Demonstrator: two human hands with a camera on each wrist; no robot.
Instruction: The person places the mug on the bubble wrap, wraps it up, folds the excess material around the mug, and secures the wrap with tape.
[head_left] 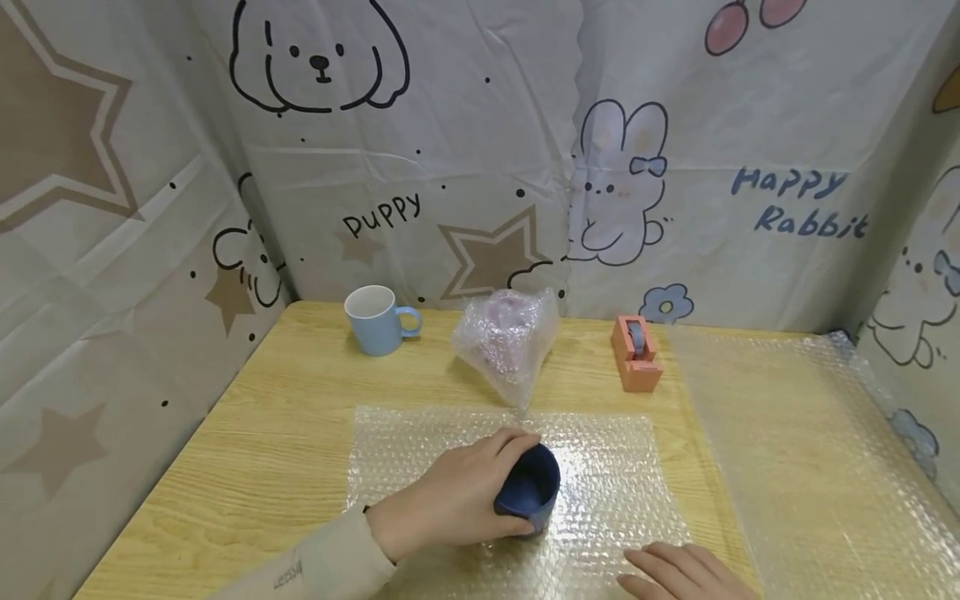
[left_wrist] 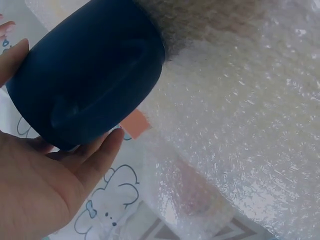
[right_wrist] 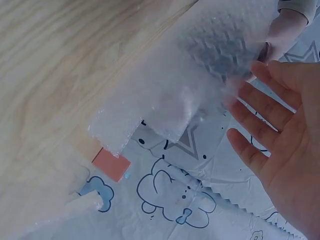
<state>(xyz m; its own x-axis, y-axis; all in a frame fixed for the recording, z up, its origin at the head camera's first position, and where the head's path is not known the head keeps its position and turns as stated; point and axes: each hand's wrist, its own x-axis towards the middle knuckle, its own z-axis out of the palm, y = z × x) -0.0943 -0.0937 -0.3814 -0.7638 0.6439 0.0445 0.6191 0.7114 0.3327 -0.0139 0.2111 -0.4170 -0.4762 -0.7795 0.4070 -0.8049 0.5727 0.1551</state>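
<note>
My left hand [head_left: 457,496] grips a dark blue cup [head_left: 534,487] by its side, thumb near and fingers at the far rim. The cup's open mouth faces up, over a sheet of bubble wrap [head_left: 405,442] on the table. From the left wrist view the cup [left_wrist: 95,75] looks smooth, with the palm and fingers of the left hand [left_wrist: 40,175] around it. Near the sheet's lower right edge is my right hand [head_left: 686,571], fingers extended and holding nothing. The right wrist view shows that hand [right_wrist: 280,140] with its fingers apart.
A light blue mug [head_left: 375,323] stands at the back left of the wooden table [head_left: 262,450]. Behind the sheet sits a pinkish bubble-wrapped bundle [head_left: 510,342]. An orange-red tape dispenser [head_left: 637,358] is to its right. More bubble wrap [head_left: 810,450] covers the right side.
</note>
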